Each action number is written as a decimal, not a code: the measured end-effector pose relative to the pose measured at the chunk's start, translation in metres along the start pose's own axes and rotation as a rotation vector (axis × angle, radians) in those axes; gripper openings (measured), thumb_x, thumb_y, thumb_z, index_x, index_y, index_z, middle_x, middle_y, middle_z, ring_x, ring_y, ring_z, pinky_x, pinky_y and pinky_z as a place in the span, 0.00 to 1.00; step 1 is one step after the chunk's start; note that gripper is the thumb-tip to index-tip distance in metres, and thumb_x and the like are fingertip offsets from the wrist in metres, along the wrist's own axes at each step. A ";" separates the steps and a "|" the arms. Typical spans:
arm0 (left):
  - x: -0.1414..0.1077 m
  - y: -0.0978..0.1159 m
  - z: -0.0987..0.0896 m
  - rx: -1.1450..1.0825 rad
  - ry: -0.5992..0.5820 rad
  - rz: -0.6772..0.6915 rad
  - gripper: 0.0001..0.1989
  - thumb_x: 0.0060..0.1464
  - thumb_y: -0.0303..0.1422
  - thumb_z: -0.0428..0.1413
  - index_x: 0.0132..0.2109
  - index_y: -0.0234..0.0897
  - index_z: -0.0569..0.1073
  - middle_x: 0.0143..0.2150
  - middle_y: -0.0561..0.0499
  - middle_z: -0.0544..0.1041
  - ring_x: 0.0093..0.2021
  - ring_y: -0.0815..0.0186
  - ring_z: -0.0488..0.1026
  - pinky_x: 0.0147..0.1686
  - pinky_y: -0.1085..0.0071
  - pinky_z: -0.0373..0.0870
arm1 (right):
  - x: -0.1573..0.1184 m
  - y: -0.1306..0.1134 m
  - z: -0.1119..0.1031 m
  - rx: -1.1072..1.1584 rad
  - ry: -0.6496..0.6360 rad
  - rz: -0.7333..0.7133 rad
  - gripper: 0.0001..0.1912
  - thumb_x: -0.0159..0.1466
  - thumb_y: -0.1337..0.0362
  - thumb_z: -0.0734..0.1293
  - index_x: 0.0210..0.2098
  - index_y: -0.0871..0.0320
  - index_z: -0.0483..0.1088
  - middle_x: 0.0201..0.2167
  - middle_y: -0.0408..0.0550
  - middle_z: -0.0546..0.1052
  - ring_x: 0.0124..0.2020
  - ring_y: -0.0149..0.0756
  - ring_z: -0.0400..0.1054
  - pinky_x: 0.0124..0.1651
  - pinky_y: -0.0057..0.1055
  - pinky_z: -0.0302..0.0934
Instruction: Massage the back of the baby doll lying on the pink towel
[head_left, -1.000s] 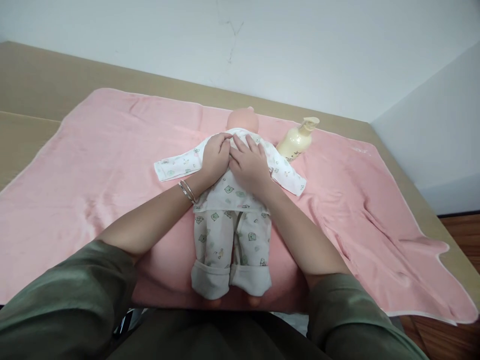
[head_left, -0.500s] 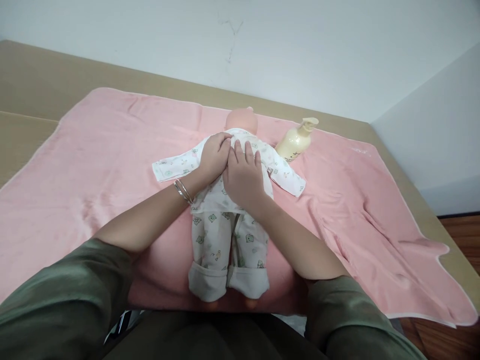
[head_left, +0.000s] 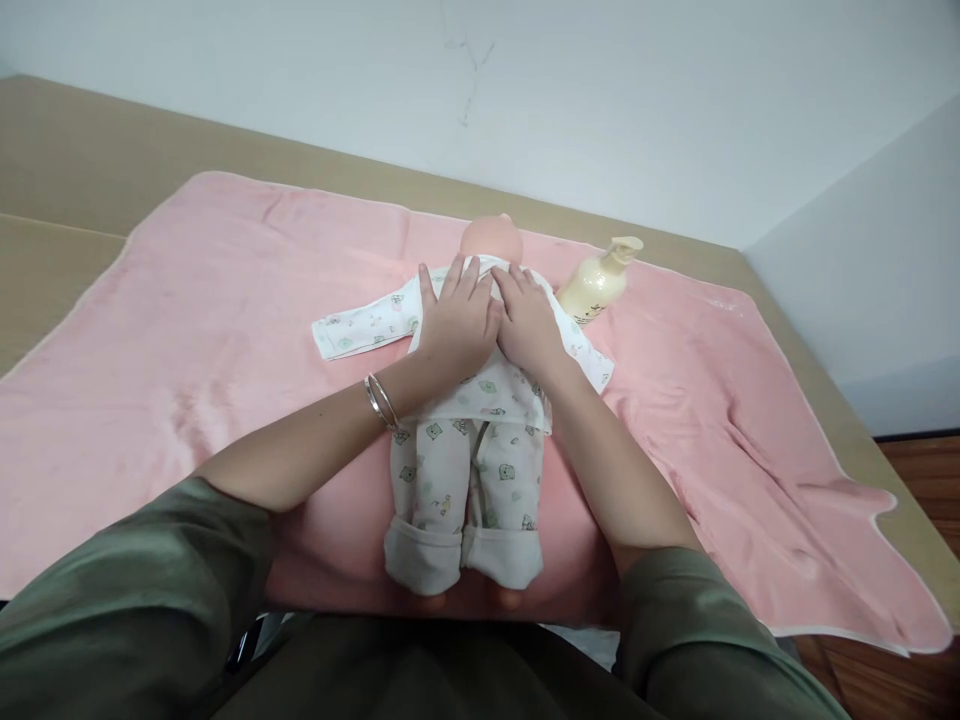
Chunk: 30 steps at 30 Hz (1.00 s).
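Note:
A doll (head_left: pixel 491 238) lies on a pink blanket, its head away from me and its feet toward me. It wears a white printed top (head_left: pixel 487 392) and matching trousers (head_left: pixel 504 475) with rolled cuffs. My left hand (head_left: pixel 459 318) rests on the left part of the doll's chest, fingers spread over the cloth. On the right part of the chest lies my right hand (head_left: pixel 529 325), its fingers extended toward the doll's neck. The two hands meet at the thumbs. Neither hand holds anything.
The pink blanket (head_left: pixel 247 290) covers much of the wooden surface (head_left: pixel 135 125). A cream pump bottle (head_left: pixel 596 285) lies tilted to the right of the doll's shoulder. Behind stands a white wall (head_left: pixel 300 70), and brown flooring (head_left: pixel 922 470) shows at the right.
Both hands have shifted right over the doll's top. The left hand's fingers have spread flat, and the right hand has moved from the middle of the chest to its right side.

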<state>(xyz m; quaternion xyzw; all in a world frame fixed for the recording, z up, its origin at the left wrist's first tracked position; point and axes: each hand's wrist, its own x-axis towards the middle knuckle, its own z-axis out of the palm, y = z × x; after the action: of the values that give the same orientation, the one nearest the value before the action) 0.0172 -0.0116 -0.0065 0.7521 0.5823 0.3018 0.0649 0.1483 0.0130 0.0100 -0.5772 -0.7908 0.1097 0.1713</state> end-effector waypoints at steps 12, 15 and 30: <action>0.032 -0.042 0.016 -0.092 -0.019 -0.176 0.28 0.70 0.38 0.42 0.68 0.28 0.69 0.73 0.35 0.69 0.75 0.51 0.64 0.77 0.51 0.57 | -0.036 -0.050 0.009 -0.223 0.042 0.119 0.34 0.75 0.61 0.54 0.75 0.75 0.53 0.76 0.76 0.56 0.78 0.70 0.49 0.77 0.65 0.48; 0.031 -0.039 0.009 -0.041 -0.027 -0.111 0.26 0.69 0.35 0.43 0.65 0.26 0.71 0.68 0.34 0.74 0.69 0.51 0.70 0.74 0.53 0.63 | -0.037 -0.050 0.011 -0.198 0.048 0.036 0.33 0.73 0.64 0.55 0.74 0.73 0.57 0.77 0.73 0.56 0.79 0.69 0.48 0.78 0.63 0.46; 0.011 -0.018 0.012 -0.023 -0.040 0.044 0.29 0.65 0.29 0.42 0.67 0.17 0.68 0.73 0.29 0.68 0.76 0.46 0.62 0.78 0.46 0.55 | 0.003 -0.004 -0.011 -0.068 -0.128 0.049 0.36 0.76 0.58 0.51 0.77 0.75 0.47 0.79 0.68 0.49 0.81 0.57 0.42 0.82 0.51 0.39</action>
<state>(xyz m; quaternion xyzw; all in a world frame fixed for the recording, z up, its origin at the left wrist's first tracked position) 0.0105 0.0069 -0.0201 0.7697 0.5607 0.2949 0.0785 0.1482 0.0139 0.0217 -0.5937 -0.7891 0.1236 0.0981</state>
